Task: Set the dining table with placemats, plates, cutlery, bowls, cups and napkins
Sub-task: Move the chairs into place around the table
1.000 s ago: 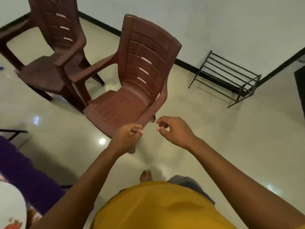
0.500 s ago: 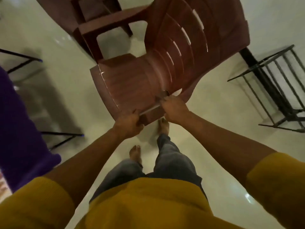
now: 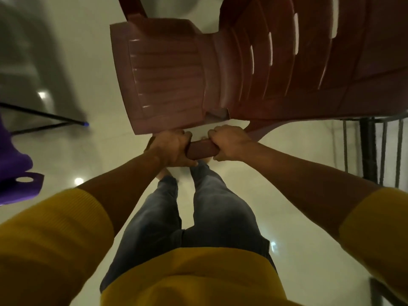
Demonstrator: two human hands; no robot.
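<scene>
A brown plastic armchair (image 3: 167,69) fills the top of the head view, its seat toward me and its slatted back at the upper right. My left hand (image 3: 172,149) and my right hand (image 3: 229,143) both grip its near armrest (image 3: 202,149), side by side, fingers curled round it. No placemats, plates, cutlery, bowls, cups or napkins are in view.
A purple cloth (image 3: 13,164) hangs at the left edge beside thin black metal legs (image 3: 44,115). A black metal rack (image 3: 371,151) stands at the right. My legs and bare feet are on the glossy pale floor (image 3: 287,217) right below the chair.
My hands went from hovering apart in front of the chair to gripping its near armrest. The chair now looms much closer and higher in view.
</scene>
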